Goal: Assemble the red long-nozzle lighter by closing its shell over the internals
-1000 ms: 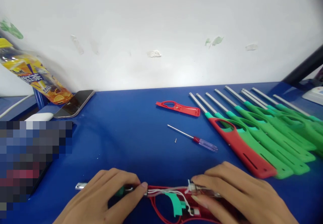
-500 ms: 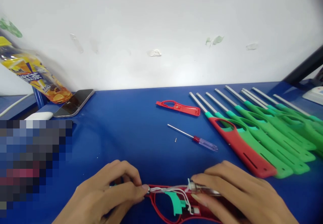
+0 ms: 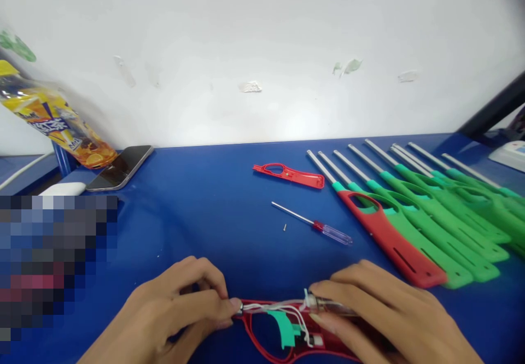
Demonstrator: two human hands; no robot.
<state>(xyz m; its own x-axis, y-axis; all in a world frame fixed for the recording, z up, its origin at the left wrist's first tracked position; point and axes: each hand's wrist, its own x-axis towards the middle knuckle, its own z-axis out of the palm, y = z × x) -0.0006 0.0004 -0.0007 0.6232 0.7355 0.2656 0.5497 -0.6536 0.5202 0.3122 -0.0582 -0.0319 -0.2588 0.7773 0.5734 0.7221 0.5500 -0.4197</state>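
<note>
At the bottom centre lies an open red lighter shell (image 3: pixel 262 345) with white wires and a teal trigger (image 3: pixel 283 328) inside. My left hand (image 3: pixel 180 309) pinches the shell's narrow left end, by a metal piece. My right hand (image 3: pixel 377 309) has thumb and fingers closed round a clear gas tank (image 3: pixel 334 306) with a whitish valve, over the shell's right part. The palm side of both hands is hidden. Beyond them lie a screwdriver (image 3: pixel 332 233), a small screw (image 3: pixel 284 227) and a separate red half shell (image 3: pixel 289 175).
Several green lighters (image 3: pixel 463 216) and one red lighter (image 3: pixel 394 238) lie side by side at the right. A phone (image 3: pixel 121 167), a leaning drink bottle (image 3: pixel 61 123) and a white object (image 3: pixel 63 189) are at the left. A white wall (image 3: pixel 262 36) stands behind the blue table (image 3: pixel 184 200).
The view has shifted very slightly. Both hands keep their holds on the shell and the tank, with only slight motion.
</note>
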